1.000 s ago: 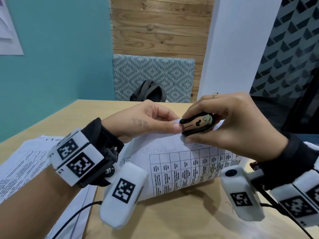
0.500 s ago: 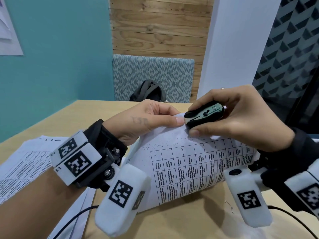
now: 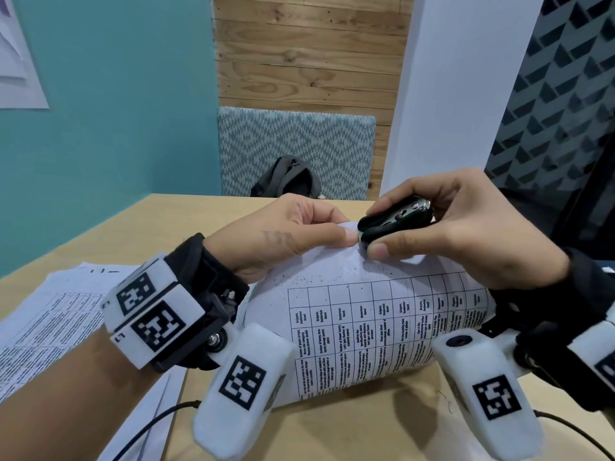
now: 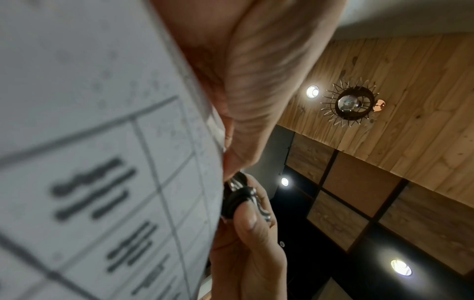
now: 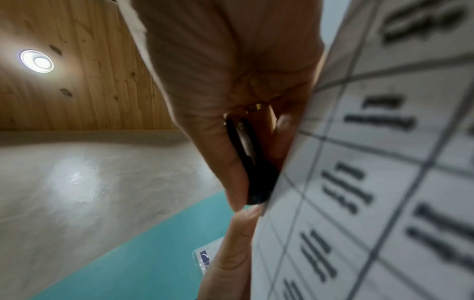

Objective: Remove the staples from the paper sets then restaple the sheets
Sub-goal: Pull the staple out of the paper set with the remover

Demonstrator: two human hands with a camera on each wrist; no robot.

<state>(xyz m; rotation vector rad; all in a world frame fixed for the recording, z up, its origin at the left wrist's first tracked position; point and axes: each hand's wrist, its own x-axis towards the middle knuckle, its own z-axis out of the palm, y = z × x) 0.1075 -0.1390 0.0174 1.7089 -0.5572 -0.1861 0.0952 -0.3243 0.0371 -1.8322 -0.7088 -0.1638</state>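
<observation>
**While pinching the raised corner: working on staple removal**

While pinching the top corner of the paper set [image 3: 382, 321] between thumb and forefinger, holding it lifted over the near edge of the table [image 3: 349, 427] with the left hand [image 3: 283, 234], lower part curling down to the wood. Squeezing the staple remover [image 3: 396, 221] in the right hand [image 3: 466, 234], thumb below and fingers curled over the top, black halves pressed almost together right at that corner, touching the left fingertips.

Judging from this: doing the removal step, not restapling yet. Not seeing the staple itself, hidden under the tool, so not telling whether out or in. Next, probably needing a steady pull away from the sheet while bracing the corner firmly, to avoid tearing. Lying flat at the left edge of the table: another pile of printed sheets [image 3: 50, 327], apparently waiting.
</observation>
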